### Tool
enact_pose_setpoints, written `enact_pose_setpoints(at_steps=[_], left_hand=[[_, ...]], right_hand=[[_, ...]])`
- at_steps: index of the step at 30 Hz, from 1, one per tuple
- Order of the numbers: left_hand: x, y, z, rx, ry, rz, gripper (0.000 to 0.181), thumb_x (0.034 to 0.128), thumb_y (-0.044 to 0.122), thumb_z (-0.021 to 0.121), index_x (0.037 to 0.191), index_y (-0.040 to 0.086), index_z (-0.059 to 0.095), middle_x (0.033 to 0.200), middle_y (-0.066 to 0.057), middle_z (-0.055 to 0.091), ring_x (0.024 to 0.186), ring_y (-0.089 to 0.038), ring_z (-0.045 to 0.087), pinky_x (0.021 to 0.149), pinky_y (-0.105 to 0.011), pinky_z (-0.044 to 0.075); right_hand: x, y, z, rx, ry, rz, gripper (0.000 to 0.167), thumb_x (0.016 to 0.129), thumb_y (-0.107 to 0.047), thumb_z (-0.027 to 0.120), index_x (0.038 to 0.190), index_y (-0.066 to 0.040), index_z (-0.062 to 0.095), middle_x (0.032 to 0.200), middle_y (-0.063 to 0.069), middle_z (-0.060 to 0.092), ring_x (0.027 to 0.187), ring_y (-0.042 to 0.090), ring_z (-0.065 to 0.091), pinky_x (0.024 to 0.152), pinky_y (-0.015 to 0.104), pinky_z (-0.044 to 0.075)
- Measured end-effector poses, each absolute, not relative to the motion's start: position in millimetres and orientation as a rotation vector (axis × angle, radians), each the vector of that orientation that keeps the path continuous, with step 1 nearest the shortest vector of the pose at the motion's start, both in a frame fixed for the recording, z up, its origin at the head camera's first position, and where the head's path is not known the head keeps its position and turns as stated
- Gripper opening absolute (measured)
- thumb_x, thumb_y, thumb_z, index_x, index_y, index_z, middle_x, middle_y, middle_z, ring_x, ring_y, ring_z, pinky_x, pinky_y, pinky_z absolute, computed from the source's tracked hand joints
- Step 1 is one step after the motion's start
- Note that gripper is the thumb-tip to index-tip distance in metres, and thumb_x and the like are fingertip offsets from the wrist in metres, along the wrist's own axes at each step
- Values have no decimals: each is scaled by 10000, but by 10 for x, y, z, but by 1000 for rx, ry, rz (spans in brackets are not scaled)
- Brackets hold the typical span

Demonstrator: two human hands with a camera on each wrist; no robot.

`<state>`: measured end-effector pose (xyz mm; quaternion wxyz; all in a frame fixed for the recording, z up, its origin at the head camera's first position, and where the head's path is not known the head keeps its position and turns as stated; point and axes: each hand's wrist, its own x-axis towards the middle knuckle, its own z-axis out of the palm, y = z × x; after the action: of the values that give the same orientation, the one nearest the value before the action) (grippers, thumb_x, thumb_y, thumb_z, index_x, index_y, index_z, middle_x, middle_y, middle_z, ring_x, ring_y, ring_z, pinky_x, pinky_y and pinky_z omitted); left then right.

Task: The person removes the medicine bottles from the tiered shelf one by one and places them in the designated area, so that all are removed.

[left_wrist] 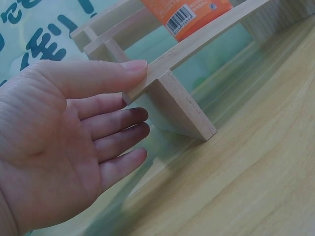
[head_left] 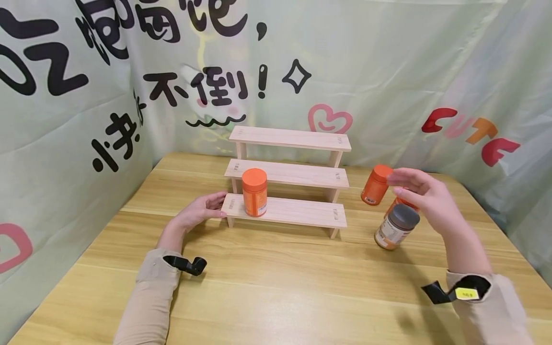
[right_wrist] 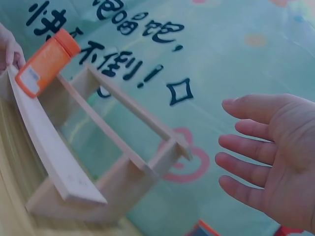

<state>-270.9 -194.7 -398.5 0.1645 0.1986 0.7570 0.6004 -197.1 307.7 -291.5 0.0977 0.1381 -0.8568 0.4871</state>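
A three-tier wooden step shelf stands mid-table. An orange bottle with an orange cap is upright near the left end of its lowest tier. At that same end my left hand pinches the board; in the left wrist view the thumb lies on top and the index finger goes behind the edge. My right hand hovers over the bottles at the right, fingers loosely extended and holding nothing. Beneath it are an orange bottle, a second, partly hidden orange bottle, and a grey-capped jar in front.
The wood-grain table carries the shelf and bottles. A pale printed curtain hangs behind the table and along its sides. Each sleeve has a black strap around the wrist.
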Motion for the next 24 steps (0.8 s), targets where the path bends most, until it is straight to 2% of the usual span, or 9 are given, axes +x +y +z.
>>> enact_pose_setpoints(at_steps=[5,10,18,24], left_hand=[[-2705,-1942,-3984,567,2157,1708,760,845,61,644,1431,-95,185,1476,-262,209,1356,-378,205,1094,-474,195],[-2711,-1937,-3986,571,2157,1708,762,846,65,643,1432,-92,183,1477,-263,203,1357,-379,201,1095,-471,192],[-2703,-1917,-3989,551,2158,1706,762,842,63,642,1435,-83,186,1481,-252,202,1360,-372,198,1100,-461,187],[-2706,-1936,-3983,552,2151,1711,760,847,58,634,1439,-79,177,1486,-250,192,1363,-372,190,1099,-464,189]], right_hand=[[-2061,2876,-2862,532,-2518,1493,383,904,-84,590,1276,-60,502,1139,-71,605,1020,32,573,797,123,460],[-2150,2667,-2845,620,-2502,1568,381,904,-82,591,1276,-111,514,1146,-83,599,1057,65,564,820,146,464],[-2316,2340,-2891,778,-2510,1607,416,898,-97,603,1293,-35,487,1205,164,574,1069,121,555,835,187,481],[-2401,2080,-2912,794,-2512,1688,450,889,-141,627,1301,-35,480,1238,199,544,1095,169,545,863,220,477]])
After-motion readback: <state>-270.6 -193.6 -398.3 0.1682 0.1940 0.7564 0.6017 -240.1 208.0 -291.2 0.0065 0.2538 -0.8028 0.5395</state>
